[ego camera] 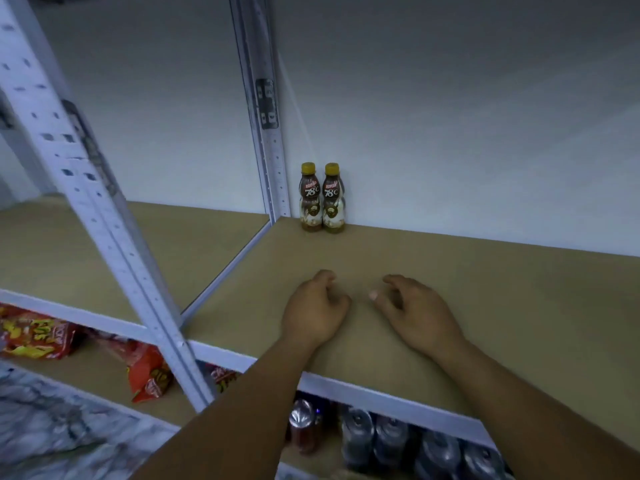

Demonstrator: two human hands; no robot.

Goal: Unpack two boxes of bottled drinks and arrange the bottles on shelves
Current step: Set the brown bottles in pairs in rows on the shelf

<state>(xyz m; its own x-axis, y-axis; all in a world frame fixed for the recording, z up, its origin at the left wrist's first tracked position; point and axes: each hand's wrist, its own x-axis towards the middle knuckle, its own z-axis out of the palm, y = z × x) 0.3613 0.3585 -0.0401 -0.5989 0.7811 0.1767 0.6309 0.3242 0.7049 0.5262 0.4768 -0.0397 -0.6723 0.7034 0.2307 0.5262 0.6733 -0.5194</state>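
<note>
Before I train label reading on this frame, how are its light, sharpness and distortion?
Head view: dim, bluish light; bottles sharp enough, labels partly legible; cans and snack bags below are blurred; uprights lean outward from wide-angle distortion; no glare on the shelf.

A plain white wall (450, 98) backs a pale metal rack (114, 244) with hole-punched uprights (266, 133) at its back corner and front edge. Its tan shelf board (502, 292) has a white front edge. The floor (38, 431) at lower left is marbled grey, and the light is dim.

Other stock on lower shelf (104, 379)
Red snack packets (34, 336) lie toward its left end; drink cans (391, 441) stand upright toward its right.
</note>
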